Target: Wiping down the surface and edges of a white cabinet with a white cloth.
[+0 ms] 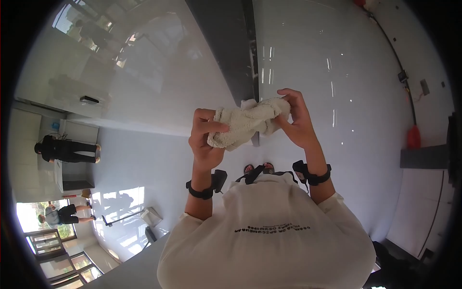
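A cream fleecy cloth (240,124), bunched and folded, is stretched between my two hands at chest height. My left hand (207,139) grips its left end, the thumb lying across the front. On the other side, my right hand (297,119) pinches the right end with the thumb at its lower edge; the fingers are partly behind the fabric. A small whitish lump (248,104) shows above the cloth's middle, and I cannot tell whether it belongs to it. Each wrist carries a black strap with a small box.
A dark upright strip (234,54) stands beyond the cloth, beside a glossy white panel (162,72). My sandalled feet (258,168) are below. At left are two people (68,150), (65,215) and a long-handled dustpan (151,216). A red bag-like thing (413,137) is at right.
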Available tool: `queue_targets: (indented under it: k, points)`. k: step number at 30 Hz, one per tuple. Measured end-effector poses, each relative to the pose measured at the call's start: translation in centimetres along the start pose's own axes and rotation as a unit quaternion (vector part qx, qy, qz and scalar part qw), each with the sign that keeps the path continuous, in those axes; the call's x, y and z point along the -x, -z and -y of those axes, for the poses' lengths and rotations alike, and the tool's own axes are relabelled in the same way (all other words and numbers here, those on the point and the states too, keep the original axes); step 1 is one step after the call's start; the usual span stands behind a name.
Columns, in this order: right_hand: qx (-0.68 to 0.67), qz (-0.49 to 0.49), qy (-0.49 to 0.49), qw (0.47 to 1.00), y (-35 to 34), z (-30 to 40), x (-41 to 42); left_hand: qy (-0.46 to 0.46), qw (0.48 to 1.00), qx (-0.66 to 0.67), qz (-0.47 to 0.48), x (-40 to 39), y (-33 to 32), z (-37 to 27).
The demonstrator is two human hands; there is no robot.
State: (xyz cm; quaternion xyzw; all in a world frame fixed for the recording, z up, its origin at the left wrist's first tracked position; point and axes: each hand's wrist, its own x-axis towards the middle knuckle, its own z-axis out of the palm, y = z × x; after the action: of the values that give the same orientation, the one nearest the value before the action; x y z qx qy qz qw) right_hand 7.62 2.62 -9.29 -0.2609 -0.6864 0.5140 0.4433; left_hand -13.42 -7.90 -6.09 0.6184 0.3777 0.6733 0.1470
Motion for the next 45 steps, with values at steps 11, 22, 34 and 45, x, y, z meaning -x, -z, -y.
queue_targets:
  k: [11, 22, 34, 45]
  points:
    - [0.105, -0.134, 0.110, 0.979, -3.6, 0.8, -3.2, 0.024, 0.997, -0.075, -0.020, 2.3, -2.5, 3.5]
    - [0.217, -0.156, 0.379, 0.886, -3.1, 7.8, -9.2, 0.129, 0.958, -0.218, -0.136, -3.1, -2.5, 1.3]
    - [0.204, -0.297, 0.343, 0.868, -1.6, 4.7, -3.5, -0.158, 0.967, -0.081, -0.184, 1.0, -3.0, 2.5]
    - [0.154, -0.177, 0.205, 0.950, -6.6, -0.7, 0.6, 0.141, 0.978, -0.077, -0.135, 4.0, -1.9, 4.2]
